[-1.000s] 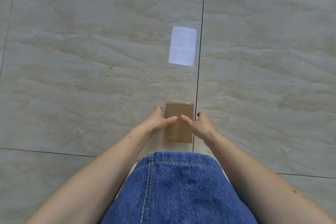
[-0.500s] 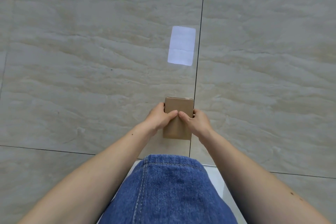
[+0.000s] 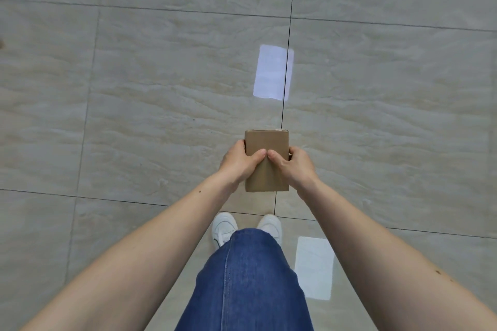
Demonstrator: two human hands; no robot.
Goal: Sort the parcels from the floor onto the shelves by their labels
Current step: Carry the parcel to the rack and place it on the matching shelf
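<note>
Gripping plain rectangular cardboard parcel point(image 3: 266, 143)

The floor point(image 3: 150, 94) is laid in large beige marble-patterned tiles with thin dark grout lines. Two white sneakers point(image 3: 224, 226) stand on it — side by side — and two pale rectangular light patches point(image 3: 273, 72) fall across the tiles.

Below me I see a floor point(image 3: 161, 88) of large beige tiles with a marbled grain, split by thin dark grout lines point(image 3: 289, 35). A pale bluish rectangle of light point(image 3: 273, 72) lies across one grout line, and a second bright patch point(image 3: 314, 267) sits lower, just right of a blue denim leg point(image 3: 247, 282). Two white sneakers point(image 3: 223, 227) stand side by side on the tiles.
</note>
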